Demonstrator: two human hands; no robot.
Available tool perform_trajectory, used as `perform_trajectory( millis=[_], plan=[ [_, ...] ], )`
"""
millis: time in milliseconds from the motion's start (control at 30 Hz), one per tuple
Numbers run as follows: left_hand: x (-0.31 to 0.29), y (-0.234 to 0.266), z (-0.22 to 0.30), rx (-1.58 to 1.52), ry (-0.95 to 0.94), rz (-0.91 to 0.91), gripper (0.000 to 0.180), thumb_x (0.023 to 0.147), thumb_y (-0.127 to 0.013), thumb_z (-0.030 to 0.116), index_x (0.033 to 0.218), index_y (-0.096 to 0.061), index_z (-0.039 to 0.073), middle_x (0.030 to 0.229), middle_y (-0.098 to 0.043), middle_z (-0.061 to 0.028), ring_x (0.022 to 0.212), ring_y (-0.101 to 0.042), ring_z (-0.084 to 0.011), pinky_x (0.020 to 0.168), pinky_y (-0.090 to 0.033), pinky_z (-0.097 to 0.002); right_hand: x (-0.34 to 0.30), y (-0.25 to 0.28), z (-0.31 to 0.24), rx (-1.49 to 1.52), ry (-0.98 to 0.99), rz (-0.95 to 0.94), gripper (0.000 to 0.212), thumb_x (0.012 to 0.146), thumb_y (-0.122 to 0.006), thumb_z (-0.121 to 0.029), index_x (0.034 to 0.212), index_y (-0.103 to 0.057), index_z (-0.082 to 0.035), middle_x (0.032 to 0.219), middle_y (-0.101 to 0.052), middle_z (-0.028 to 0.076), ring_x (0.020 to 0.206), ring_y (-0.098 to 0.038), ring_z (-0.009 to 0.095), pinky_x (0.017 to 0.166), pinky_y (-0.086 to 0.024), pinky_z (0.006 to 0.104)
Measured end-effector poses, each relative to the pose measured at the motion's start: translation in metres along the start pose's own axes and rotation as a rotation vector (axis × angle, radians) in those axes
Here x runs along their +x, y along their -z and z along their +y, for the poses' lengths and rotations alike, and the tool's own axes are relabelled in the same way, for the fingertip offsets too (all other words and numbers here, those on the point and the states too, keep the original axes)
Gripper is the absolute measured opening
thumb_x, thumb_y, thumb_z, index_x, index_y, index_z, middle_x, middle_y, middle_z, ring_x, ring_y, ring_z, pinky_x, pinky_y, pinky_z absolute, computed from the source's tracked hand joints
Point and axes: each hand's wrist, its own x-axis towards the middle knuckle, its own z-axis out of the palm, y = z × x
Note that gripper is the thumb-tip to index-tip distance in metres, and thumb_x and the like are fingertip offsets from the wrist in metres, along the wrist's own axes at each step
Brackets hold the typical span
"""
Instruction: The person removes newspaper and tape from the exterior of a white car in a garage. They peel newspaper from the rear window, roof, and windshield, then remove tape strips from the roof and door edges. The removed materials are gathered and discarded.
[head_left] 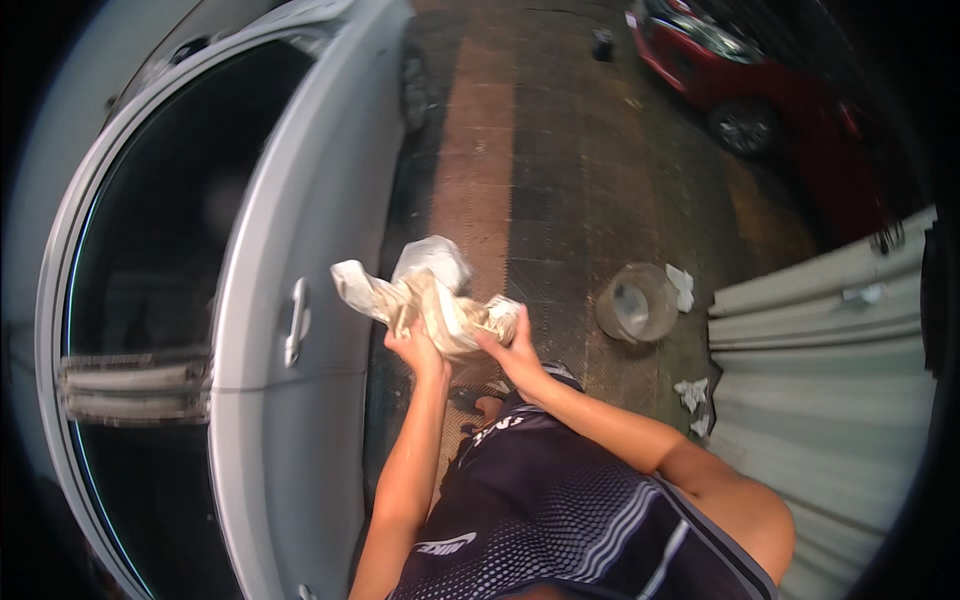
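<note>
Left hand: clamped on the pale cloth near its middle!
Right hand: clutching the cloth's right end, thumb upward.
Silver car: walling off the left, bunched cloth in mid-air beside it.
Bucket: on the floor, right of the hands; something pale inside, too blurred to name.
White scraps: near bucket and pale sheeting.
Red car: upper right.
</note>
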Motion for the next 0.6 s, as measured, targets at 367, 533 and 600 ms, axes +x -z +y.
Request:
perform_trajectory(
  millis=[367,533,600],
  plan=[
    [-0.143,-0.049,-0.086,0.158,0.978,-0.741,0.046,0.103,-0.051,0.041,0.133,-0.054,0.007,0.125,-0.063,-0.0076,0.113,-0.063,-0.0234,0.093,-0.055,-0.0421,0.005,0.148,0.049,0.092,0.060,0.250,0.048,0.065,-0.086,-0.022,0.102,-0.064,-0.001,0.093,-0.071,0.011,0.090,-0.068,0.019,0.081,-0.053,0.0349],
    [-0.216,-0.098,-0.177,0.233,0.956,-0.770,0.043,0.103,-0.049,0.040,0.130,-0.054,0.007,0.122,-0.062,-0.0073,0.107,-0.062,-0.0218,0.094,-0.052,-0.0399,-0.015,0.280,0.054,0.109,0.098,0.601,0.032,0.064,-0.084,-0.012,0.089,-0.065,-0.003,0.081,-0.070,0.008,0.072,-0.067,0.017,0.067,-0.055,0.0325],
    [-0.295,-0.151,-0.160,0.362,0.937,-0.581,0.051,0.102,-0.052,0.042,0.138,-0.049,0.006,0.148,-0.041,-0.0155,0.129,-0.048,-0.0330,0.108,-0.042,-0.0469,-0.017,0.361,0.114,0.120,0.062,0.852,0.032,0.070,-0.082,-0.014,0.095,-0.067,-0.001,0.087,-0.072,0.010,0.076,-0.068,0.021,0.071,-0.056,0.0357]
  ],
)
